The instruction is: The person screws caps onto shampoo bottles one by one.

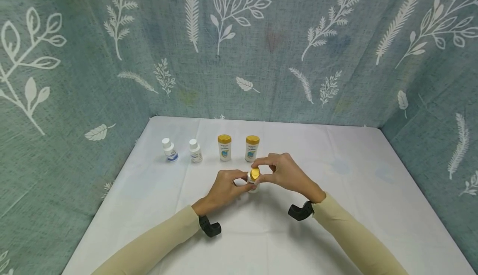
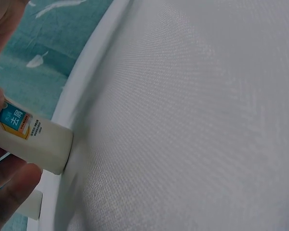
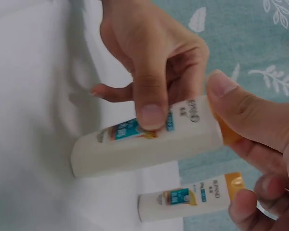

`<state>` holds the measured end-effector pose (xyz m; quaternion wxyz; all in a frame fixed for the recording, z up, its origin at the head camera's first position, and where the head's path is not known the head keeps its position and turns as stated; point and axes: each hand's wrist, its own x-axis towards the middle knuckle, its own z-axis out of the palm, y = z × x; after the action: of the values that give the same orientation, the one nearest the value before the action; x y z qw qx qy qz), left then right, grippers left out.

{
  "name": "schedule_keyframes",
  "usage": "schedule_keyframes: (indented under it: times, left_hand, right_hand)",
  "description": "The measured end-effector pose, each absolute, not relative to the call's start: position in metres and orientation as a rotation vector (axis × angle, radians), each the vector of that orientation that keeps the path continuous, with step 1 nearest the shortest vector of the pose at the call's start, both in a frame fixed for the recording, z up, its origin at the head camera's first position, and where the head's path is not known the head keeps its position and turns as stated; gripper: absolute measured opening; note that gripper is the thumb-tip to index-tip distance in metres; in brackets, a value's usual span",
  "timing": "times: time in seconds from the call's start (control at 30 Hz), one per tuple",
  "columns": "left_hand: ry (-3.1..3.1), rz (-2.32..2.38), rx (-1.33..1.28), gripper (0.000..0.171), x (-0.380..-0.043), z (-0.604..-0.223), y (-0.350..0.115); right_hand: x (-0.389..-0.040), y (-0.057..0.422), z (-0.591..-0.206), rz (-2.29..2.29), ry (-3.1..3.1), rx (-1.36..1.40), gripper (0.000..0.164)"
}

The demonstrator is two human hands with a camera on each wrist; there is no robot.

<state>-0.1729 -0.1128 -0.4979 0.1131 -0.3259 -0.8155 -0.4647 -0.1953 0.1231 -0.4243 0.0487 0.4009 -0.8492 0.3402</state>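
In the head view my left hand [image 1: 224,188] holds a small white bottle with a yellow-orange cap [image 1: 255,172] around its body. My right hand [image 1: 281,172] pinches that cap between thumb and fingers. The right wrist view shows the bottle [image 3: 144,156] with its blue and orange label, my left thumb pressed on the label side. My right thumb [image 3: 231,96] lies against the cap there. In the left wrist view the bottle [image 2: 43,144] has its base close to the white tablecloth.
Behind the hands stand two similar yellow-capped bottles, one bottle [image 1: 225,147] left of the other bottle [image 1: 252,148]. Further left are two smaller white-capped bottles, a blue-labelled bottle [image 1: 170,150] and its neighbour [image 1: 195,151]. Patterned green cloth [image 1: 231,76] surrounds the white table [image 1: 336,154].
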Motion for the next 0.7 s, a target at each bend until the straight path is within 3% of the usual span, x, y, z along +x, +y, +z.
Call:
schedule_keyframes:
  times: [0.37,0.7]
  left_hand:
    - [-2.415,-1.317,-0.888,0.020,-0.174,-0.499,-0.112]
    - [-2.434,-1.343,-0.923,0.017,-0.178,-0.500,-0.113]
  right_hand:
    - [-0.186,0.114,-0.429,1.012,-2.593,0.968,0.038]
    - [-0.196,0.128,-0.432,1.192,-2.617,1.186,0.034]
